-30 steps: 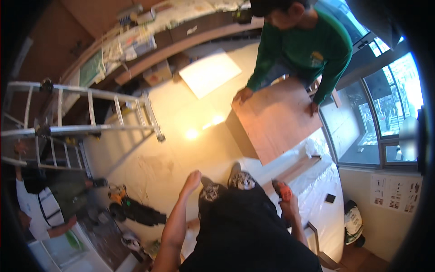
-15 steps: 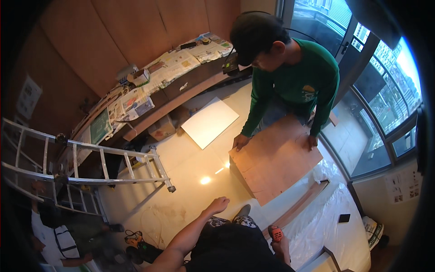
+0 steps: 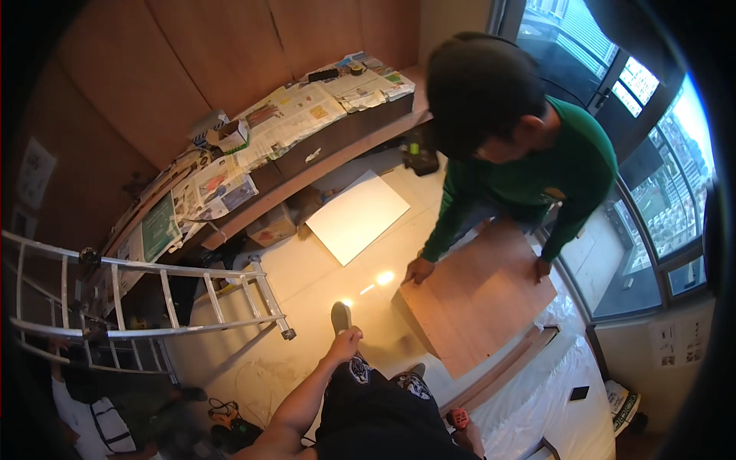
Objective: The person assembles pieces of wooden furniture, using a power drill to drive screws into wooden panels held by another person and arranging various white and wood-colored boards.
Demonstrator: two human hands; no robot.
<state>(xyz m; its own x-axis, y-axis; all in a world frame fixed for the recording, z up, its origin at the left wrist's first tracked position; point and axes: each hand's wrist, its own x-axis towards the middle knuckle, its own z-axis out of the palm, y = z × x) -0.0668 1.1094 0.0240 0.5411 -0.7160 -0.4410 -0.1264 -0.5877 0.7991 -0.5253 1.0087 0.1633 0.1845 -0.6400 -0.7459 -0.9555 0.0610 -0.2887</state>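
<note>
My left hand (image 3: 345, 345) is held out over the floor with its fingers curled; anything inside them is hidden. My right hand (image 3: 469, 438) grips a red and black power drill (image 3: 458, 418), low beside my right leg and partly cut off from sight by its own position. In front of me to the right is a brown wooden box-like panel (image 3: 483, 295) with small dark marks on its face. A co-worker in a green long-sleeved top (image 3: 529, 184) bends over it, one hand on each side edge. Neither of my hands touches the panel.
An aluminium ladder (image 3: 184, 303) stands at left, near another person in white (image 3: 107, 422). A newspaper-covered bench (image 3: 299, 115) runs along the back wall. A white board (image 3: 359, 217) lies on the floor. Plastic sheeting (image 3: 552, 391) with a phone (image 3: 579, 393) is at right.
My left foot has stepped forward, and my left hand has shifted left. The drill in my right hand sits lower in view. The co-worker leans further over the panel.
</note>
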